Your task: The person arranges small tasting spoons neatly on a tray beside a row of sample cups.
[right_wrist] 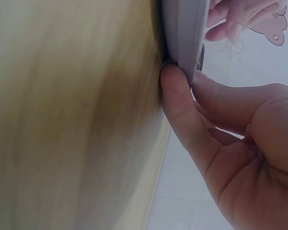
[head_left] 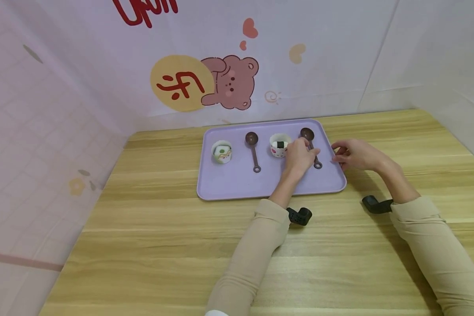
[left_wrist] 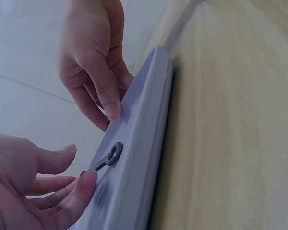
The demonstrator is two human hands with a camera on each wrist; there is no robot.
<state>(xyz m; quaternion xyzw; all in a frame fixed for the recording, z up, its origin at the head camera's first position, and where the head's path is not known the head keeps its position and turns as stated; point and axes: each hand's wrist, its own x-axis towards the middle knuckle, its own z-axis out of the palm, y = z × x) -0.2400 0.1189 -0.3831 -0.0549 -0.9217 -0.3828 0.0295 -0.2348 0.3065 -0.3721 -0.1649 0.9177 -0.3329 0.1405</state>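
Observation:
A lilac tray [head_left: 229, 186] lies on the table with two brown measuring spoons, the left one [head_left: 252, 139] and the right one [head_left: 307, 133]. My left hand [head_left: 299, 157] reaches over the tray to the right spoon. In the left wrist view the left hand's fingers [left_wrist: 84, 187] are by the handle's ring end [left_wrist: 116, 152], the thumb apart from them; whether they touch it I cannot tell. My right hand [head_left: 357, 154] pinches the tray's right edge. In the right wrist view its thumb and a finger [right_wrist: 180, 91] lie on either side of the rim [right_wrist: 186, 28].
On the tray stand two paper cups: the left one [head_left: 224, 160] holds a white piece with a green spot, the middle one [head_left: 277, 152] a white piece with a black band. A printed cloth wall [head_left: 320, 83] rises behind the table [head_left: 162, 245]. Black wrist mounts [head_left: 300, 217] sit at both cuffs.

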